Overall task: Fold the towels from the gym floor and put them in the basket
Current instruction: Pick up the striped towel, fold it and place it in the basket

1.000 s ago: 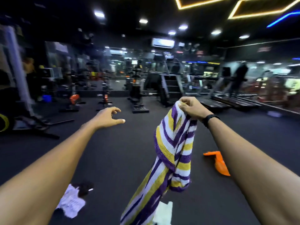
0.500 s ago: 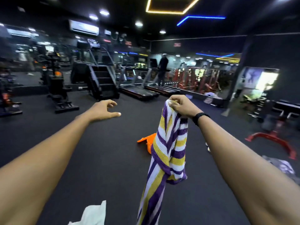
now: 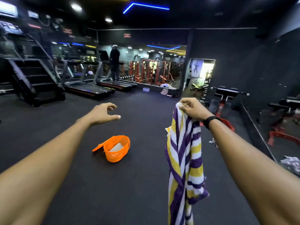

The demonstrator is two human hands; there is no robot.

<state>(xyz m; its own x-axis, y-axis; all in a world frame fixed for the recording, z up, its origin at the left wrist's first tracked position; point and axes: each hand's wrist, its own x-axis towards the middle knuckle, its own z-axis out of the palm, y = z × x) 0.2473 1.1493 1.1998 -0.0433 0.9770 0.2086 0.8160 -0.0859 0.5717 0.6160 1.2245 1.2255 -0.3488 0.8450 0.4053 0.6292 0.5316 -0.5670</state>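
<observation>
Towel [image 3: 185, 153], striped purple, yellow and white, hangs long and bunched from the right hand [image 3: 192, 108], whose grip pinches its top corner at arm's length above the dark floor [image 3: 138, 184]. The left hand [image 3: 103, 113] reaches forward with fingers loosely curved, its grip holding nothing. One orange basket [image 3: 116, 149] sits tilted on the floor between the arms, a pale folded cloth [image 3: 116, 147] inside. Two more crumpled towels [image 3: 290, 162] lie far right.

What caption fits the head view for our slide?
Right hand holds a striped towel up; left hand is empty above an orange basket on the gym floor.
</observation>
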